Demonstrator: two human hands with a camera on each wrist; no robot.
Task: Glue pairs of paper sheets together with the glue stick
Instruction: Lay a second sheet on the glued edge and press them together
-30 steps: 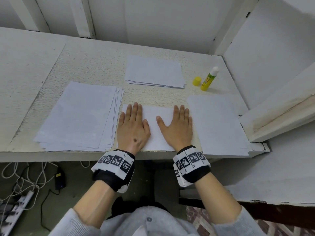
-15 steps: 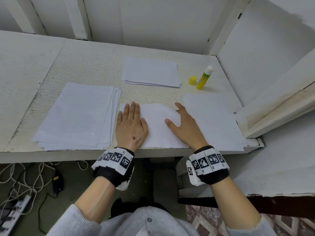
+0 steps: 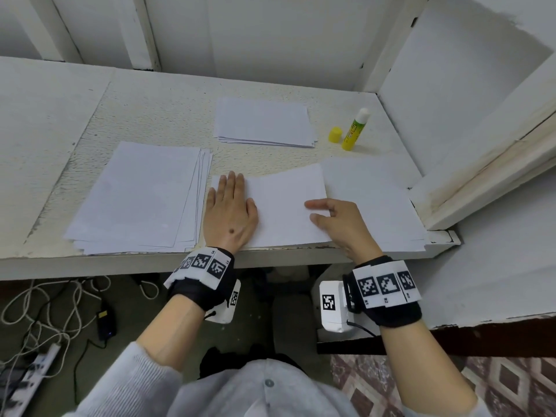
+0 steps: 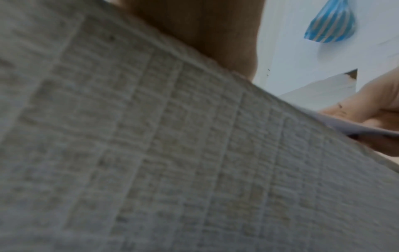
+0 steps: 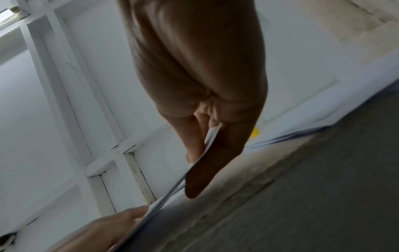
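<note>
Your right grip pinches the centre sheet's right edge, left grip pressing flat; it's light, floppy, so lift gently near the corner.

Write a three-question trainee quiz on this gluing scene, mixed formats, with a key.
1. True or false: the glue stick stands upright with its yellow cap off beside it.
2. Which of the hands pinches the edge of the middle sheet? A) left hand B) right hand
3. Fill in: the left hand lies ____ on the sheet.

Key: 1 true; 2 B; 3 flat.
</note>
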